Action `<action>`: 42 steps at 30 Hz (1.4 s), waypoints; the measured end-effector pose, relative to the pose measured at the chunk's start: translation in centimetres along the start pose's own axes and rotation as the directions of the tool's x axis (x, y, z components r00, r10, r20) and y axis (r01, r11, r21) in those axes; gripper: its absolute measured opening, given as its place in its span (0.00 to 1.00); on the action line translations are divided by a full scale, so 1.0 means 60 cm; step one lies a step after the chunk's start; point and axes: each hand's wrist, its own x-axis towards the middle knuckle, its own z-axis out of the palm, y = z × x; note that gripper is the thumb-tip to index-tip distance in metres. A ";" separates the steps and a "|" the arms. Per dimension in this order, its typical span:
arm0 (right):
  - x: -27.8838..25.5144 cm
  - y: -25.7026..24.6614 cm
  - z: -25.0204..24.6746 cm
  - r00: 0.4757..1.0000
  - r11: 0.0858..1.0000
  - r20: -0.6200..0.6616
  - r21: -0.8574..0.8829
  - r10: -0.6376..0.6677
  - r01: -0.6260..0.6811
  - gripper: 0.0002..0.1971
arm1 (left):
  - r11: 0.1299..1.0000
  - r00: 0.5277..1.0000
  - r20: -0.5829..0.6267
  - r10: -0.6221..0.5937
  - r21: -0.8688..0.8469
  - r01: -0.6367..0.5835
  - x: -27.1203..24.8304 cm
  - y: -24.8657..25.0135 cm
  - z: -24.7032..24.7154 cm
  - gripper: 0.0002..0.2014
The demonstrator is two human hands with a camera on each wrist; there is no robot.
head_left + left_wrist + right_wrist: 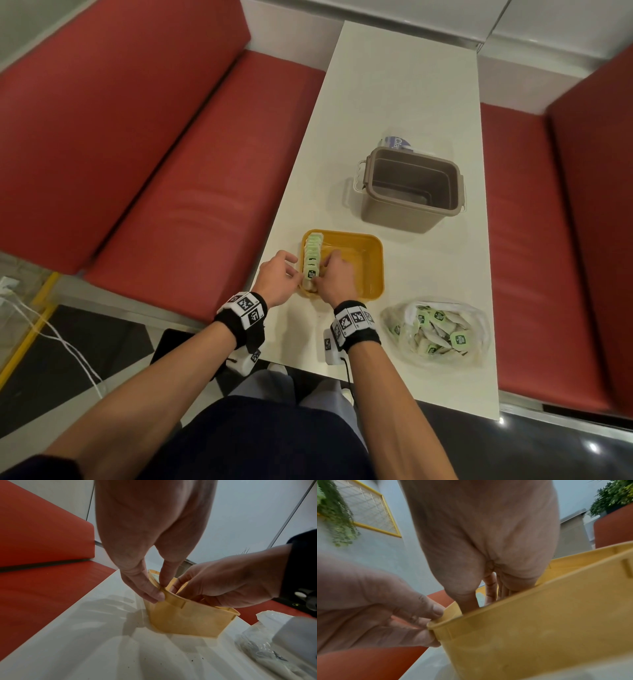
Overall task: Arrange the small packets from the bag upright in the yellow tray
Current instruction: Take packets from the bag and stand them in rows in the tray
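Observation:
The yellow tray (363,260) sits near the table's left edge. A row of green packets (313,251) stands upright along its left wall. My left hand (297,274) pinches the rim at the tray's near-left corner between thumb and forefinger (162,582), also clear in the right wrist view (435,622). My right hand (320,278) reaches down inside the tray (539,628) at the near end of the row, its thumb and fingers (490,588) closed on the nearest packet (311,274). Its fingertips are hidden behind the tray wall (185,620). The clear bag (436,330) of packets lies open to the right.
An open brown plastic bin (411,186) stands on the white table (404,85) beyond the tray, with a blue-and-white item behind it. Red bench seats (191,192) flank the table on both sides. The table's near edge is just behind my wrists.

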 end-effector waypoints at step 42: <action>-0.023 -0.027 -0.076 0.996 0.986 -0.083 -0.168 -0.013 -0.001 0.21 | 0.984 0.978 -0.131 0.161 0.097 -0.149 -0.010 0.033 0.005 0.23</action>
